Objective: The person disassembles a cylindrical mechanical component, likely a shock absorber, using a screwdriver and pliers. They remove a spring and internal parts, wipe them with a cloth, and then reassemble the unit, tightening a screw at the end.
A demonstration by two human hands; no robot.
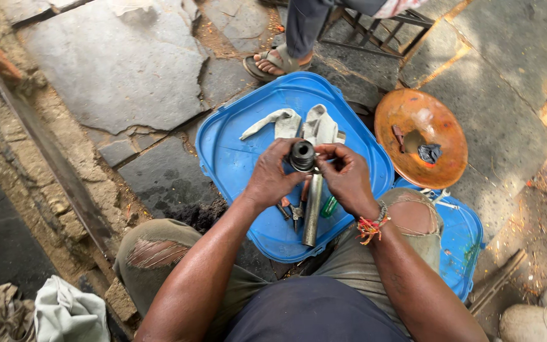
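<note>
My left hand [270, 178] grips a dark round metal cylinder [302, 155] that tops a long grey metal shaft [312, 212] hanging down between my knees. My right hand [347, 177] pinches the cylinder's right rim with its fingertips. Both hands are over a blue plastic lid [229, 158] lying on the ground. Pliers with red handles [294, 209] and a small green object [328, 206] lie on the lid under my hands.
A white rag [299, 123] lies on the lid's far side. An orange rusty round dish [420, 136] holds small bits at right. Another blue lid [462, 244] is under my right knee. Another person's sandalled foot [276, 62] and a metal stool frame [381, 31] stand beyond. Cloths [45, 313] lie bottom left.
</note>
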